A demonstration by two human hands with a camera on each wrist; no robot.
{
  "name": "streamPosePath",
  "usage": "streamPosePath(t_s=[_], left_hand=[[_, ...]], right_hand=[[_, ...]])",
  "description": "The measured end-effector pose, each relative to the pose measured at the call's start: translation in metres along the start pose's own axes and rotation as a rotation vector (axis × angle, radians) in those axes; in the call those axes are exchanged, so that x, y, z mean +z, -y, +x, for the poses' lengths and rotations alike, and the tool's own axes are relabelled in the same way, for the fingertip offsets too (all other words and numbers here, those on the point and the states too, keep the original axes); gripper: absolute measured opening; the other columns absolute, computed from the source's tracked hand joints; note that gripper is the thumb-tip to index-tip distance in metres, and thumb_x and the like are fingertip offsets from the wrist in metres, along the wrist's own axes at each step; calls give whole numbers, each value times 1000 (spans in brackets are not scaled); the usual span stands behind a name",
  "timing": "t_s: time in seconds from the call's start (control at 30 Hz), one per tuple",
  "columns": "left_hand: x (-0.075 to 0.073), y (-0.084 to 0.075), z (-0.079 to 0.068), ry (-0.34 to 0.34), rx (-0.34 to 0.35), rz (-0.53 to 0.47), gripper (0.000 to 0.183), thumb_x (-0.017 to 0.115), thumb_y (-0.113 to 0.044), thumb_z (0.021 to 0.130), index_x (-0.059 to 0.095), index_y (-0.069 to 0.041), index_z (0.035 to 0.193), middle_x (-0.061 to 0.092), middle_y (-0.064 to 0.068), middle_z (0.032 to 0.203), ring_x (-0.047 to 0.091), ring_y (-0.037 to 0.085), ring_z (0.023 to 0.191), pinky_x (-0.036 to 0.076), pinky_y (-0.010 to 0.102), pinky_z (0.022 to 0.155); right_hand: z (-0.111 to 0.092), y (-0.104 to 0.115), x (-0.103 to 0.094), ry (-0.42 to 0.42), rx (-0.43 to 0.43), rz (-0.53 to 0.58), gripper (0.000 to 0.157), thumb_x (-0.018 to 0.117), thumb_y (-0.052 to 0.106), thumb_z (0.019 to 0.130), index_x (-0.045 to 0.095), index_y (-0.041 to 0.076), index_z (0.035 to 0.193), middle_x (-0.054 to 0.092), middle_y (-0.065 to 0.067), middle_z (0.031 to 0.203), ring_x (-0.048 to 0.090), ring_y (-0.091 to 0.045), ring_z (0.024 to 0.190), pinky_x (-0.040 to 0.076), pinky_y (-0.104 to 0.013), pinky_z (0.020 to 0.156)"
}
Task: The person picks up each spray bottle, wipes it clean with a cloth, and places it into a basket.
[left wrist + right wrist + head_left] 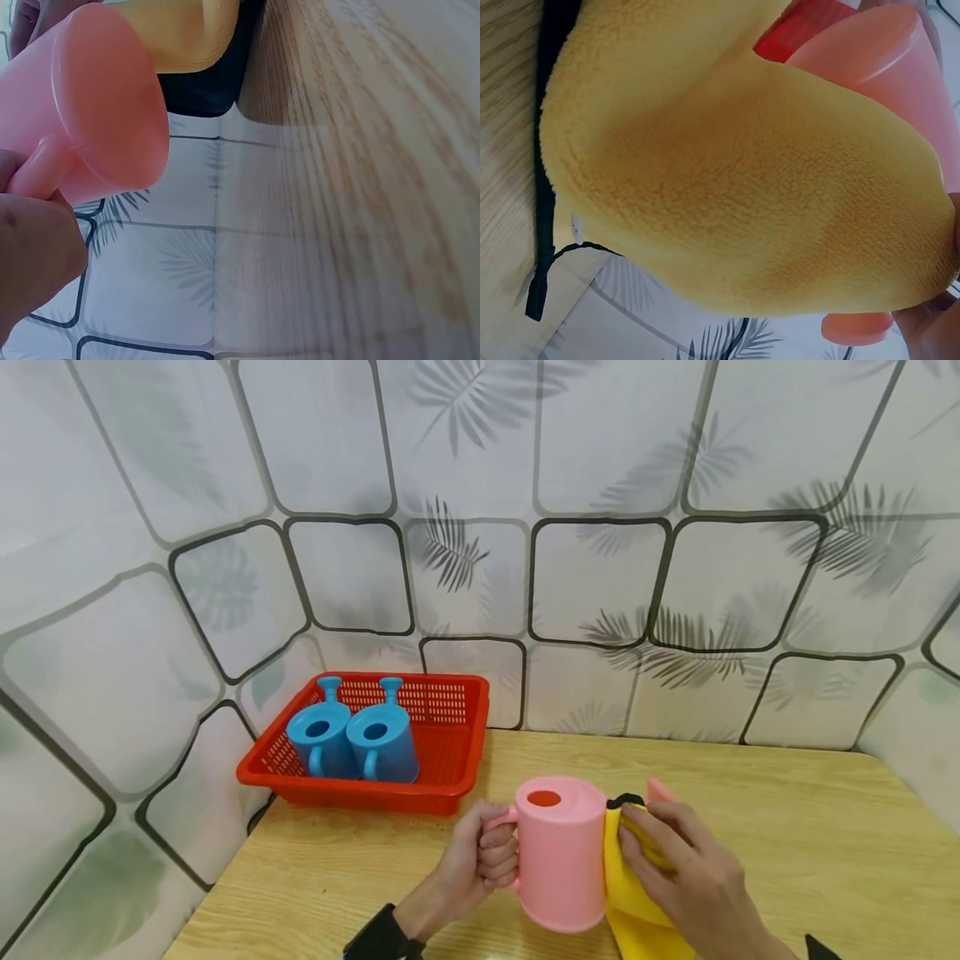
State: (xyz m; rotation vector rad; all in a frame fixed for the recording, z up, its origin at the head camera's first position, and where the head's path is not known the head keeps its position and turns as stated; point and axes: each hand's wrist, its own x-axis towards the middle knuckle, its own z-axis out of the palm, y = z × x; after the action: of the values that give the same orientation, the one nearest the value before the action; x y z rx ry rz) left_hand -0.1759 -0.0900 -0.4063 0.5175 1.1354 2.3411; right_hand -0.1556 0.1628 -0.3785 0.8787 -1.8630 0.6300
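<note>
A pink watering can (561,860) is held upright over the table, its round top opening showing in the head view. My left hand (480,860) grips its handle, fingers curled round it. On the can's other side my right hand (686,864) pinches a yellow cloth (626,885) with a dark edge and holds it against the can near the spout. The pink spout tip (658,791) pokes out above the right fingers. In the left wrist view the can's smooth base (112,97) faces the camera. The cloth (742,172) hangs down and hides much of the can in the right wrist view.
At the back left of the wooden table (817,835) stands a red plastic basket (450,760). Inside it are two blue watering cans (322,739), side by side with their spouts toward the back. A patterned curtain or wall covering (472,577) rises behind the table.
</note>
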Motion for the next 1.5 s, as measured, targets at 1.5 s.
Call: streamPosePath(t_s=[1.5], left_hand=[[3, 2, 3, -74, 14, -200, 42, 31, -28, 97, 28, -20, 57, 23, -7, 47, 18, 8, 39, 11, 24, 41]], right_hand=[[9, -12, -10, 99, -429, 16, 38, 41, 18, 106, 69, -5, 97, 64, -17, 89, 51, -20, 65, 43, -21, 45]])
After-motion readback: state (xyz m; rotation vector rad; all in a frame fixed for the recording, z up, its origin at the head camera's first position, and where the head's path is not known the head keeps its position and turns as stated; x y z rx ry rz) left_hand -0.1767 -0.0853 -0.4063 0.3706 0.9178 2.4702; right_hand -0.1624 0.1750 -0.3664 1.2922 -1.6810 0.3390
